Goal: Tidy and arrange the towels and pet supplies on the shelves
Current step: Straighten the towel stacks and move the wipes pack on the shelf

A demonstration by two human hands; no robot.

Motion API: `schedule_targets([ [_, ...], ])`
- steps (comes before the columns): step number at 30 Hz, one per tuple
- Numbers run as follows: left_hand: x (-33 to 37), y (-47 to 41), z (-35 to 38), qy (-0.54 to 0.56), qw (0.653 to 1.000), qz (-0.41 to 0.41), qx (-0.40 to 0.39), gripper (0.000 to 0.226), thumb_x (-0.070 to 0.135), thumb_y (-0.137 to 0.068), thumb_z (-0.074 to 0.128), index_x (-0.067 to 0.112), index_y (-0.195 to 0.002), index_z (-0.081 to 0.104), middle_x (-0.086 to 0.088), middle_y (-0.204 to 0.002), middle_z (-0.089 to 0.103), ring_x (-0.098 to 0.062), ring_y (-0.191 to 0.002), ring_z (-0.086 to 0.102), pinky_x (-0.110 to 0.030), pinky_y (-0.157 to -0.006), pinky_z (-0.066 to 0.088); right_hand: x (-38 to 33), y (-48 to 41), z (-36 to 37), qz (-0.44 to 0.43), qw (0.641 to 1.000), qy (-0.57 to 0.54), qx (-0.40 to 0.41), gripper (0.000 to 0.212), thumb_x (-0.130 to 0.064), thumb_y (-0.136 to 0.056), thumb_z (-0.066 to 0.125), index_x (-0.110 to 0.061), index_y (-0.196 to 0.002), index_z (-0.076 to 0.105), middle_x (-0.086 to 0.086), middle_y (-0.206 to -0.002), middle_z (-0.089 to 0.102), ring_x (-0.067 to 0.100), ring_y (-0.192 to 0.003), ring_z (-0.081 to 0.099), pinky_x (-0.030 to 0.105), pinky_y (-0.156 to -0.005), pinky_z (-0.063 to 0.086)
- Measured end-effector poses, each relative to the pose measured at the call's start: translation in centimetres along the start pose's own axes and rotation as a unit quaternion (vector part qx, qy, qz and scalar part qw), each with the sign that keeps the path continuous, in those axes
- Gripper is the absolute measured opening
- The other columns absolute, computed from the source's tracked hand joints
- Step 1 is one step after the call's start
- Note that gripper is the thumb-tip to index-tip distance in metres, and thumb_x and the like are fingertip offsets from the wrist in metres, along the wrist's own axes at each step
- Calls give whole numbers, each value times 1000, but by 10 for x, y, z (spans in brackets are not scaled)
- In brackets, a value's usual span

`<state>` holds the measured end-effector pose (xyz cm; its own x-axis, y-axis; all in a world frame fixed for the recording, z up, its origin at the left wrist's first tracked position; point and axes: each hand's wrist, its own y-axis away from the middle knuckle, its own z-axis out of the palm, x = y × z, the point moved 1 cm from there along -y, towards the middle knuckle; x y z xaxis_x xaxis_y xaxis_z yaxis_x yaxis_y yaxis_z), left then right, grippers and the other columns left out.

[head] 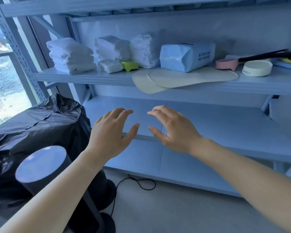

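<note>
Only real text I could spot was on the blue package [186, 56] on the upper shelf: two lines of dark Chinese characters on its end face, too blurry to read. The white bowl [257, 68] had a small dark mark on its side, which wasn't legible either.

Left hand [113, 132], right hand [174, 130] outstretched, empty
</note>
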<state>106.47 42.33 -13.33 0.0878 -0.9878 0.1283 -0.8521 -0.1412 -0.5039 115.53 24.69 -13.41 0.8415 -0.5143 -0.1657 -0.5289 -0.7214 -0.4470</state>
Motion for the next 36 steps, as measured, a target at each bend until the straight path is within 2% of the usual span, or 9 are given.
schedule_targets([
  [2, -23, -29, 10, -3, 1000, 2, -2, 53, 54, -89, 37, 22, -130, 49, 4, -129, 54, -20, -115, 52, -36, -91, 41, 9, -34, 12, 0, 1000, -3, 7, 48, -42, -92, 46, -17, -133, 45, -1, -135, 43, 17, -117, 47, 35, -91, 42],
  [7, -82, -98, 23, -9, 1000, -4, 9, 53, 53, -89, 38, 21, -130, 50, 4, -127, 56, -20, -110, 55, -33, -89, 39, 25, -124, 39, -15, 1000, 1, 6, 49, -43, -93, 45, -18, -135, 43, -5, -137, 40, 13, -119, 43, 31, -90, 39],
  [14, -153, -160, 49, -29, 1000, -6, 8, 48, 49, -89, 46, 21, -129, 51, 3, -124, 59, -20, -107, 58, -33, -88, 40, 34, -219, 85, -31, 999, -10, 3, 50, -43, -94, 43, -18, -137, 41, -3, -137, 42, 15, -126, 40, 33, -99, 37],
  [24, -225, -226, 75, -62, 997, -32, 25, 45, 46, -86, 53, 24, -125, 53, 5, -120, 61, -21, -99, 61, -32, -78, 44, 49, -327, 127, -76, 997, -26, -5, 50, -44, -94, 41, -17, -137, 41, -2, -137, 42, 16, -123, 42, 35, -95, 38],
  [30, -258, -283, 101, -64, 995, -57, 45, 44, 45, -85, 53, 25, -125, 53, 7, -116, 61, -21, -94, 61, -29, -71, 38, 77, -399, 149, -102, 994, -36, 2, 49, -43, -94, 43, -18, -135, 42, -4, -135, 44, 14, -122, 42, 32, -94, 35],
  [34, -278, -337, 116, -58, 993, -79, 64, 46, 46, -86, 51, 25, -127, 50, 6, -120, 59, -21, -89, 61, -28, -70, 35, 107, -455, 155, -114, 993, -42, 5, 47, -42, -93, 44, -18, -134, 44, -4, -132, 45, 16, -121, 44, 34, -94, 40],
  [36, -285, -365, 121, -56, 992, -78, 77, 45, 45, -86, 52, 25, -127, 50, 5, -121, 59, -22, -93, 60, -30, -72, 38, 120, -483, 156, -121, 992, -42, 13, 47, -41, -93, 45, -17, -133, 45, -4, -131, 46, 17, -119, 45, 33, -91, 41],
])
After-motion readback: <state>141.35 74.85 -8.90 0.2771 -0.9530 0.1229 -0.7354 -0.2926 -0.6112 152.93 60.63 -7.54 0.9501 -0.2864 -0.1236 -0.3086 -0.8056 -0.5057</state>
